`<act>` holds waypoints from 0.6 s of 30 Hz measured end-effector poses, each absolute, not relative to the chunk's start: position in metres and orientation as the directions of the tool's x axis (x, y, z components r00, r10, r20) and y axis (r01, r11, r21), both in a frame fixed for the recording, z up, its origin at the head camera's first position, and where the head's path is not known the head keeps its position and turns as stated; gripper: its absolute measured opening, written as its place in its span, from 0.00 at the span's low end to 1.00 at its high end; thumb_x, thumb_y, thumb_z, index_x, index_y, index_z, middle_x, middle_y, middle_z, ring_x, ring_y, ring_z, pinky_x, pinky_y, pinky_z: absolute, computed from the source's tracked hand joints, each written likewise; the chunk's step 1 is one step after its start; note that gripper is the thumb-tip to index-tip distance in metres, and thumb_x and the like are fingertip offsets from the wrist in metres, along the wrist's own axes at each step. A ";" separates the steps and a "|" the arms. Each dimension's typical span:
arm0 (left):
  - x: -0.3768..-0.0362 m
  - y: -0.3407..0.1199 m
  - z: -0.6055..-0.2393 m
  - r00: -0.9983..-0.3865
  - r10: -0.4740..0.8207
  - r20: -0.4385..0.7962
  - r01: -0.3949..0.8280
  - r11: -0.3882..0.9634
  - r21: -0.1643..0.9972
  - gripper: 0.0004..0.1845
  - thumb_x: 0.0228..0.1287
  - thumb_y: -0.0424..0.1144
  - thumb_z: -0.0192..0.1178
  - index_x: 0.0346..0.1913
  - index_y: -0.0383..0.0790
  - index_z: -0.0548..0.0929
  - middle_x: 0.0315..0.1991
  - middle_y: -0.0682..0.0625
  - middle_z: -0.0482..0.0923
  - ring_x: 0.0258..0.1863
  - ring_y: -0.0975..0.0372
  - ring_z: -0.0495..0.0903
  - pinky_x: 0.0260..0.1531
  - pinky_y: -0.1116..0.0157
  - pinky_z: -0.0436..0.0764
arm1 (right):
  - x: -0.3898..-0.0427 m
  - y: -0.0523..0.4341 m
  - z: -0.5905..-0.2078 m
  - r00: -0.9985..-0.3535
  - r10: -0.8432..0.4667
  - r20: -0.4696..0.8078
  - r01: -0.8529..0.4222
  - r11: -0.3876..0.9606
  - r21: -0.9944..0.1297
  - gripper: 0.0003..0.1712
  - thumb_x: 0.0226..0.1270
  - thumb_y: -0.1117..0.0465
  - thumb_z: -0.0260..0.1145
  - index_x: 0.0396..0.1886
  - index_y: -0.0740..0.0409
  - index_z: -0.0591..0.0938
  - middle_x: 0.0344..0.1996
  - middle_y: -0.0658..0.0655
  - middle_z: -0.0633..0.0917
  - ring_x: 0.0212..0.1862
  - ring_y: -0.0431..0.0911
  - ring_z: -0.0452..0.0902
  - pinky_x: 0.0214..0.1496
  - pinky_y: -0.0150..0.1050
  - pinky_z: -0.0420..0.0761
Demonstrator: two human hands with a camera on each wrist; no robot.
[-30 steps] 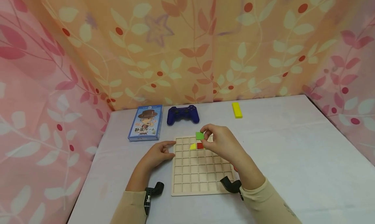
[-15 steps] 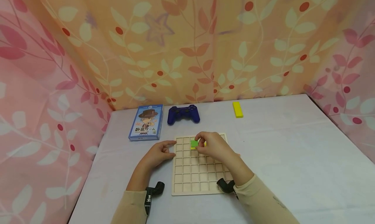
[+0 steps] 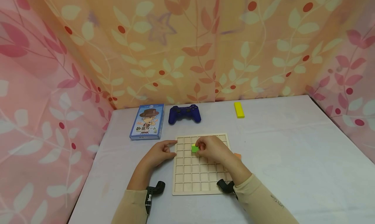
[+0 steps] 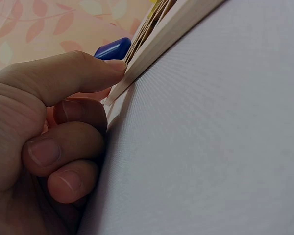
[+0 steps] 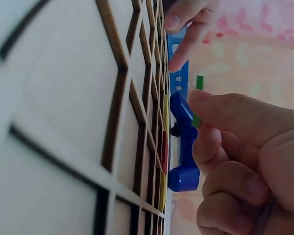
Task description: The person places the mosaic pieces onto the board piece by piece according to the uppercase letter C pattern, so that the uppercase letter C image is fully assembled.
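In the head view, my right hand [image 3: 215, 149] pinches a green square tile [image 3: 194, 149] between thumb and fingers over the wooden grid board [image 3: 187, 177]. The right wrist view shows the green tile edge-on, raised above the grid. A yellow tile [image 5: 166, 112], a red tile [image 5: 164, 152] and a second yellow tile [image 5: 161, 193] sit in a row in the board's cells. At the board's left edge, my left hand [image 3: 156, 153] touches the rim with index fingertip and thumb. Its other fingers are curled in, and the thumb [image 4: 88, 73] presses the side in the left wrist view.
A blue illustrated box [image 3: 147, 121] and a dark blue game controller [image 3: 185, 114] lie behind the board. Farther right is a yellow block [image 3: 239, 110]. An orange piece [image 3: 237, 156] shows beside the board's right edge, partly behind the right forearm. Floral curtains [image 3: 187, 55] surround the table.
My right hand has moved left and slightly toward me with the green tile, from the board's far edge to over the grid near the yellow tile. The left hand stays at the rim.
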State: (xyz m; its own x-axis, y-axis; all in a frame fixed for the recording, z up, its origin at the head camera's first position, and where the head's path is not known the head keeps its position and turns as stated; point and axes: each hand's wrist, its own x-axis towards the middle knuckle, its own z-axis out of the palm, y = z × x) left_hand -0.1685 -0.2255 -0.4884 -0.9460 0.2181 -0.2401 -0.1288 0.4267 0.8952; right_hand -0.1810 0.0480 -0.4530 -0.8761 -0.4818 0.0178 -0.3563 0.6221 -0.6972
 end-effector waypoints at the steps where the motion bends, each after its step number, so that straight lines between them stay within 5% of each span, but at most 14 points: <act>1: -0.169 -0.225 -0.488 -0.946 0.218 -0.240 -0.128 0.428 0.895 0.31 0.62 0.32 0.72 0.69 0.42 0.79 0.18 0.53 0.68 0.15 0.63 0.61 0.16 0.67 0.60 | -0.181 0.048 -0.454 -0.875 -0.484 0.018 -0.359 0.622 -0.696 0.12 0.55 0.62 0.79 0.38 0.57 0.86 0.21 0.45 0.75 0.25 0.39 0.69 0.35 0.38 0.71; 8: -0.168 -0.226 -0.490 -0.947 0.214 -0.240 -0.129 0.432 0.892 0.31 0.62 0.33 0.72 0.69 0.43 0.79 0.18 0.53 0.68 0.15 0.63 0.61 0.16 0.67 0.60 | -0.180 0.045 -0.459 -0.866 -0.500 -0.001 -0.373 0.647 -0.665 0.11 0.55 0.62 0.80 0.38 0.56 0.89 0.21 0.46 0.74 0.28 0.41 0.69 0.37 0.39 0.70; 18: -0.169 -0.227 -0.491 -0.948 0.214 -0.236 -0.126 0.430 0.894 0.30 0.62 0.34 0.73 0.68 0.44 0.80 0.18 0.52 0.69 0.16 0.63 0.62 0.16 0.67 0.61 | -0.179 0.043 -0.462 -0.884 -0.468 -0.026 -0.351 0.698 -0.624 0.13 0.55 0.59 0.81 0.41 0.53 0.91 0.38 0.47 0.88 0.43 0.44 0.80 0.52 0.45 0.78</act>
